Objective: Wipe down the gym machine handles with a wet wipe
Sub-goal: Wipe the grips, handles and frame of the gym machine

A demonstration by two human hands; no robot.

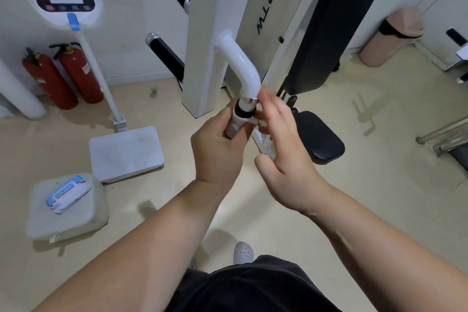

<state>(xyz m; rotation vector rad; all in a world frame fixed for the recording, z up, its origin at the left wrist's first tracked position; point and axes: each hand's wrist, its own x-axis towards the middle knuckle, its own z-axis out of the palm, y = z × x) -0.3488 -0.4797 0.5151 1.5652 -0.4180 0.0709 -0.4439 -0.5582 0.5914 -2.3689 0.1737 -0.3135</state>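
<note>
A curved white tube [243, 68] comes off the white gym machine and ends in a black handle grip [242, 112] below a chrome ring. My left hand [217, 149] grips that handle with a white wet wipe [234, 127] wrapped round it under the fingers. Just right of the handle is my right hand [283, 149], its fingers straight and loose, the fingertips near the chrome ring and holding nothing. The lower part of the handle is hidden by my left hand.
A pack of wet wipes [67, 194] lies on a pale stool [76, 220] at lower left. A white standing scale [126, 153], two red fire extinguishers [63, 76], the black seat pads [319, 137] and a lidded bin [390, 38] stand around.
</note>
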